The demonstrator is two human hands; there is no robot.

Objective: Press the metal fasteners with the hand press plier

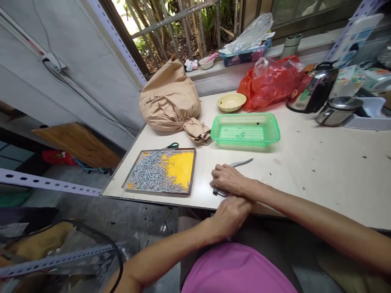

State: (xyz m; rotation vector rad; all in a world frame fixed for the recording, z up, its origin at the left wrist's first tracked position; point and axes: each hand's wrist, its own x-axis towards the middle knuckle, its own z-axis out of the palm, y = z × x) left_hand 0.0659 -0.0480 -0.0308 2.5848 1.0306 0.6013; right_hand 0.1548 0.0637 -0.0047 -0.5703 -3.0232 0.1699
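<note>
My right hand (227, 178) lies on the table near its front edge, fingers curled down and palm hidden. Partly under it is a small dark metal piece (219, 192), too covered to identify. A slim grey pointed tool (242, 162) sticks out just beyond the knuckles. At the table edge, below the right wrist, my left hand (232, 215) is closed with its fingers folded; what it holds, if anything, is hidden. To the left stands a shallow tray (193, 173) with a yellow bottom, holding many small silvery metal pieces (152, 173).
Green-handled scissors (173, 145) lie behind the tray. Further back are a tied brown cloth bag (171, 97), a green plastic basket (246, 141), a cream bowl (231, 101) and a red plastic bag (271, 85). A steel kettle (317, 87) and lidded pot (339, 112) stand at right.
</note>
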